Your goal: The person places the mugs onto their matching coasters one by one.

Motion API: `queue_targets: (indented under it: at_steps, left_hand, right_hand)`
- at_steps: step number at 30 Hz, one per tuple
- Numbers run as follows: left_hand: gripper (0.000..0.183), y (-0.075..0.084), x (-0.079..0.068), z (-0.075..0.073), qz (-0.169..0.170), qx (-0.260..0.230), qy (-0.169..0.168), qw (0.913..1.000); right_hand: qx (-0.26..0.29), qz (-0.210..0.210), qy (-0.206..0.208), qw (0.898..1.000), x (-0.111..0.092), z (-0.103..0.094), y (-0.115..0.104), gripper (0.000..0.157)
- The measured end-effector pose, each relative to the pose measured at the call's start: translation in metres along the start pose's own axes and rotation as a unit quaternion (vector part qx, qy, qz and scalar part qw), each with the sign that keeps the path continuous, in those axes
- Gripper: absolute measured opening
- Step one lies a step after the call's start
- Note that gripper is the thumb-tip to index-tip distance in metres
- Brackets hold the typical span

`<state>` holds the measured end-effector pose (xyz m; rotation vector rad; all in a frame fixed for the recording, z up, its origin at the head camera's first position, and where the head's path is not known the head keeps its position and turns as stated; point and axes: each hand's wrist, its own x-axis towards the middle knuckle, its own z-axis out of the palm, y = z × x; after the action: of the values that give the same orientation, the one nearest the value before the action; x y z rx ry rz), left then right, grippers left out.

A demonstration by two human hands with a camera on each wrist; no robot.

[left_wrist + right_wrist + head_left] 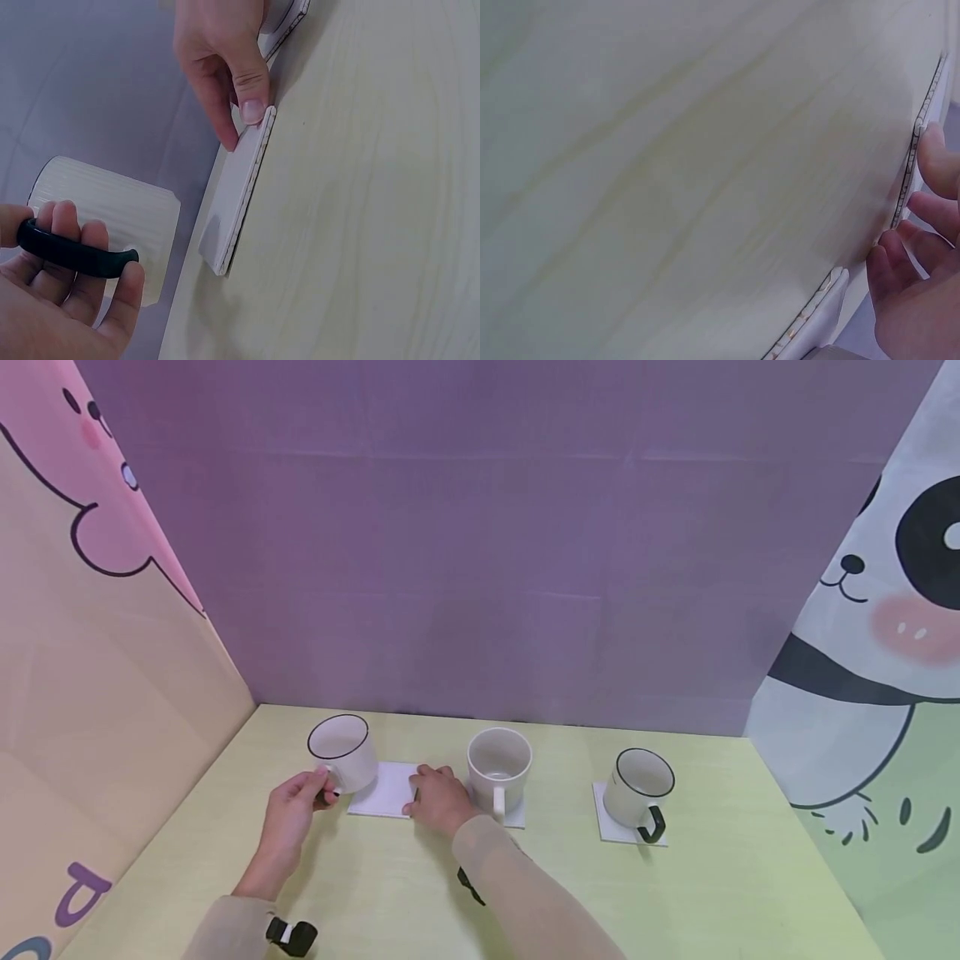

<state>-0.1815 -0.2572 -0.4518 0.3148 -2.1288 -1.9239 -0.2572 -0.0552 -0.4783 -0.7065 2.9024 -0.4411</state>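
My left hand [295, 806] holds a white mug [352, 764] with a dark rim by its dark handle [75, 251]. In the left wrist view, the mug's base is raised off the table, beside a flat white square coaster [386, 793]. With thumb and fingers, my right hand [441, 799] grips that coaster near its right end, thumb at the front edge. Just right of this hand, an all-white mug [498, 760] stands on another white coaster [516, 814], its handle facing me. In the right wrist view, fingers [930, 251] lie along the coaster's edge.
Farther right, a white mug [641, 785] with a dark rim and black handle stands on a third white coaster [611, 832]. The pale wooden table [360, 893] ends at a purple backdrop [480, 568], with printed panels on both sides.
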Motion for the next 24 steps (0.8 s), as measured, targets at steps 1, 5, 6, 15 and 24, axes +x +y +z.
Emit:
queue_targets:
  at_steps: [1,5,6,15,24]
  left_hand:
    - [0.038,0.0,0.0,0.001,0.0,0.0,-0.001,1.0]
    - [0.037,0.002,-0.001,0.004,0.001,0.001,-0.005,1.0]
    - [0.037,0.002,-0.001,0.005,0.001,0.003,-0.005,1.0]
    - [0.037,0.003,-0.003,0.01,-0.005,0.012,-0.009,0.9999]
    - [0.034,0.005,-0.003,0.016,-0.009,-0.001,-0.012,0.9999]
  right_hand:
    - [0.001,0.0,-0.001,1.0,0.0,0.0,0.0,0.051]
    - [0.004,-0.001,-0.001,1.0,-0.001,-0.001,0.001,0.05]
    - [0.005,-0.001,-0.002,1.0,-0.001,-0.001,0.001,0.05]
    - [0.019,0.003,0.004,1.0,0.001,0.0,0.001,0.051]
    - [0.032,0.007,0.008,0.999,0.0,0.0,0.001,0.052]
